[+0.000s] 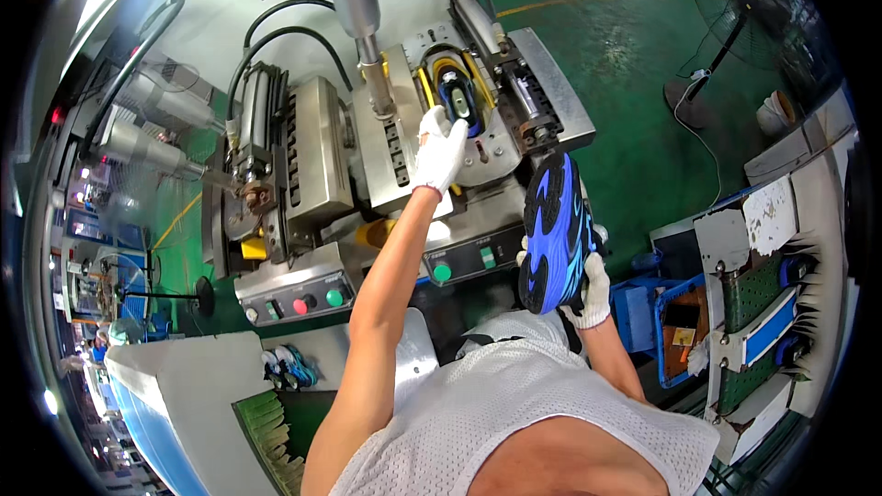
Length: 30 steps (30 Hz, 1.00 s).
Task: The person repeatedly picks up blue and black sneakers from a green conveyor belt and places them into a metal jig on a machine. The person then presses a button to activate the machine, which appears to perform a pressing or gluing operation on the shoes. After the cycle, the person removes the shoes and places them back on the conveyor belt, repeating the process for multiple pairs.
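My right hand (593, 292), in a white glove, grips a shoe (554, 234) with a blue and black sole. The shoe stands nearly upright, its sole turned toward the machine's left side and its upper mostly hidden. My left hand (441, 154), also gloved in white, reaches forward to the press machine (501, 152). Its fingers look stretched and apart, right beside a dark shoe-shaped piece (458, 103) with a blue rim and a pale top, seated between yellow pads (480, 83). Whether the fingertips touch that piece I cannot tell.
A metal cylinder (375, 73) hangs just left of my left hand. Control panels with buttons (443, 272) line the machine's front. At right stand a conveyor with brush bristles (808, 312), a blue crate (663, 335) and a floor fan (684, 101). Shoes (289, 367) lie at lower left.
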Each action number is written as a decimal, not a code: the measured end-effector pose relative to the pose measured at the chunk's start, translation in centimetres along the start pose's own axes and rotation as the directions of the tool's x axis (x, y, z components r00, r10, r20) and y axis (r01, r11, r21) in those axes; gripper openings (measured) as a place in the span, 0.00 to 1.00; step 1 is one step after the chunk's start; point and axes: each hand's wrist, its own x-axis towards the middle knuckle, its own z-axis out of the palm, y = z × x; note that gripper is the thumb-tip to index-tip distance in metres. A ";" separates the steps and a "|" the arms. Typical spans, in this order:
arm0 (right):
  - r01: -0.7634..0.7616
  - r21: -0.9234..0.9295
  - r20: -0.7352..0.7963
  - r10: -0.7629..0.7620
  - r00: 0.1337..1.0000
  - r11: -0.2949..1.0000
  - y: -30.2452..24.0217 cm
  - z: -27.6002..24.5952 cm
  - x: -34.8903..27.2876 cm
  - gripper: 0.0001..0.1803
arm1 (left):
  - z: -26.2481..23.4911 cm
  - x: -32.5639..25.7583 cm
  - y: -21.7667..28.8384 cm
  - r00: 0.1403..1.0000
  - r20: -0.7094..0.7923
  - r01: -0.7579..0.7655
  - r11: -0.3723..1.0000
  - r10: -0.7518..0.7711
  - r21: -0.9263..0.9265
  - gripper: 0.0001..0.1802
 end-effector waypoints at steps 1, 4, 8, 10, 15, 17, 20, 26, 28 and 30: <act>0.028 0.018 -0.014 -0.028 1.000 0.999 -0.6 -0.2 0.0 0.51 | 1.2 2.7 -1.3 0.999 -0.037 0.017 0.998 -0.015 0.056 0.39; 0.073 0.001 -0.092 -0.072 0.993 0.997 -3.0 -1.3 -0.3 0.53 | 4.5 8.0 0.3 0.976 -0.042 0.216 0.957 -0.212 0.194 0.40; 0.075 0.002 -0.144 -0.074 0.987 0.997 -4.7 -1.3 -0.8 0.50 | 7.7 14.3 -9.3 0.972 -0.185 0.194 0.937 -0.144 0.291 0.35; 0.107 -0.066 -0.170 -0.117 0.978 0.992 -5.7 -0.8 -0.4 0.49 | 9.8 14.9 -9.0 0.959 -0.226 0.249 0.894 -0.173 0.373 0.35; 0.153 -0.259 -0.301 -0.230 0.925 0.954 -4.9 -1.2 1.0 0.35 | 5.1 17.1 -7.6 0.945 -0.069 0.327 0.917 -0.320 0.226 0.25; 0.060 -0.360 -0.388 -0.208 0.898 0.931 -4.4 -2.5 1.5 0.29 | 1.7 16.2 -5.5 0.965 -0.062 0.262 0.956 -0.256 0.133 0.16; -0.013 -0.597 -0.427 -0.304 0.851 0.803 -4.7 -2.3 4.1 0.17 | -1.7 11.8 0.9 0.957 0.066 0.283 0.959 -0.281 -0.026 0.21; 0.008 -0.773 -0.186 -0.238 0.953 0.635 -4.9 2.1 19.1 0.16 | -9.5 -5.4 1.3 0.984 -0.131 -0.145 0.972 0.122 -0.183 0.28; -0.170 -0.789 -0.265 -0.077 0.961 0.590 -5.7 2.0 26.8 0.14 | -13.4 -11.2 3.6 0.987 0.077 0.150 0.973 -0.138 -0.173 0.27; -0.158 -0.832 -0.223 -0.060 0.973 0.532 -5.3 0.0 35.1 0.14 | -16.3 -16.5 2.6 0.990 0.111 0.089 0.995 -0.083 -0.052 0.25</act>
